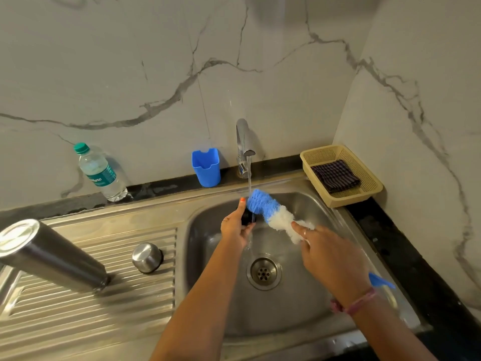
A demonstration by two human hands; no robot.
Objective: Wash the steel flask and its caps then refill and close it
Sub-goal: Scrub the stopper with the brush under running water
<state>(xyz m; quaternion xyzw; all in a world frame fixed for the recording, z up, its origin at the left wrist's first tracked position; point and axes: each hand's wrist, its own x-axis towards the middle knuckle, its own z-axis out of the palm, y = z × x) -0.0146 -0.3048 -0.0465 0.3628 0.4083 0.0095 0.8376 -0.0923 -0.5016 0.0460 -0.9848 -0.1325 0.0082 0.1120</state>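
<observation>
- R hand (326, 252) over the sink (307, 209), approx 4 o'clock of the drain (264, 272); fingers wrapped on the white end of the brush (270, 211), clenched on it. Bracelet (359, 302) on that wrist; the brush's blue handle tip pokes out past the wrist at 3 o'clock.
- L hand (235, 226) at 11 o'clock of the drain, pinching a small black cap (247, 217) betw thumb and fingers, under the water stream.
- Brush's blue head touches the cap from its 2 o'clock side; brush lies tilted, blue end up toward the tap (244, 145).
- Water runs from the tap down onto brush and cap, then on toward the drain.
- Flask (49, 255) stands upside down on the ribbed drainboard (104, 308), mouth on the steel, at 9 o'clock of the sink, well apart from both hands.
- Steel cap (147, 257) sits dome-up on the drainboard betw flask and sink, just beside the sink edge.
- Far ledge, behind the sink: blue cup (207, 166) at 11 o'clock of the tap base, near it.
- Water bottle (100, 173), green lid, at far 10 o'clock, against the marble wall (156, 61).
- Basket (338, 155) at 2 o'clock in the corner, a dark striped cloth (335, 175) folded inside it.
</observation>
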